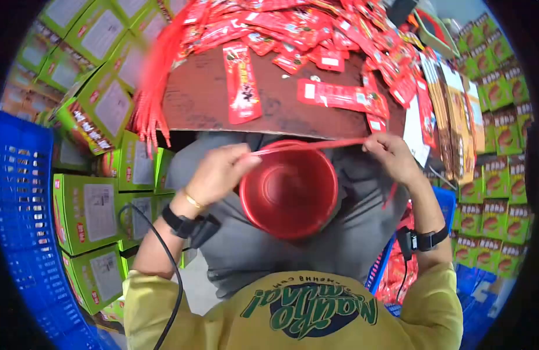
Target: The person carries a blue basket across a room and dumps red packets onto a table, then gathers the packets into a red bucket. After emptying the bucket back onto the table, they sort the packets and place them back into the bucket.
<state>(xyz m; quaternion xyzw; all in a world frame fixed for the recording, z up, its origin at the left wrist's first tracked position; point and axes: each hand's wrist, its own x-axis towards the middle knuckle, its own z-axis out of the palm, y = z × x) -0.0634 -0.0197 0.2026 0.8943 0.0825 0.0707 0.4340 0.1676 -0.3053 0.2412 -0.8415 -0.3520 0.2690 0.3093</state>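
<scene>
A red plastic strip point(316, 144) is stretched between my two hands, over the far rim of a red bucket point(290, 231) that stands between my thighs. My left hand point(220, 170) is closed on the strip's left end, above the bucket's left edge. My right hand point(392, 156) pinches the strip near its other end, right of the bucket. The bucket looks empty inside. Beyond it, a red packet point(242, 84) lies upright on the brown tabletop point(193, 93), and another packet point(339, 96) lies crosswise to its right.
Many red packets point(293, 29) are heaped at the table's back. Red strips point(156, 99) hang over its left edge. Green boxes point(91, 213) and a blue crate point(24, 233) stand left. Cardboard sheets point(456, 116) lie right, beside stacked green boxes point(497, 181). A black cable point(170, 256) crosses my left arm.
</scene>
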